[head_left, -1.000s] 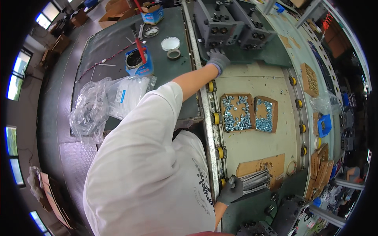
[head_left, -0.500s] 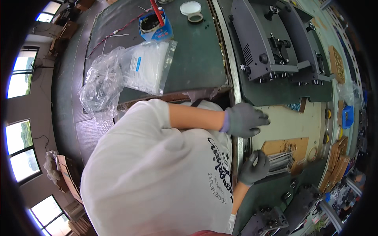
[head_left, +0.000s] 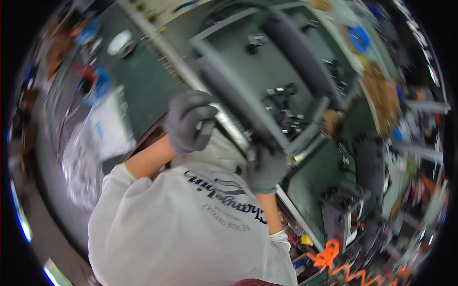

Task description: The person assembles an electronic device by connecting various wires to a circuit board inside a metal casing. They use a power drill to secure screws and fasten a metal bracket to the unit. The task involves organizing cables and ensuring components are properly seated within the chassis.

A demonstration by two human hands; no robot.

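My left hand (head_left: 191,121), in a grey glove, is raised over the metal edge of the bench (head_left: 229,126). Its fingers are curled in, and a small pale spot shows between them that I cannot make out. Lower and to the right, my right hand (head_left: 268,167), gloved too, is smeared by motion beside the near corner of a large dark grey metal frame (head_left: 224,86). Whether it touches the frame is unclear. Black knobs and clamps (head_left: 281,97) are fixed inside the frame, which rests on a green work surface (head_left: 310,183).
On the green table at left lie a clear bag of white pieces (head_left: 112,126), crumpled plastic (head_left: 78,164), a blue box (head_left: 99,82) and a tape roll (head_left: 126,48). A smaller grey assembly (head_left: 341,209) and orange coiled hose (head_left: 329,253) are at right. Cardboard (head_left: 381,102) lies beyond.
The view has swung round and blurred. My left hand has drawn back and its fingers have curled in. My right hand has left the metal strips and is beside the large frame.
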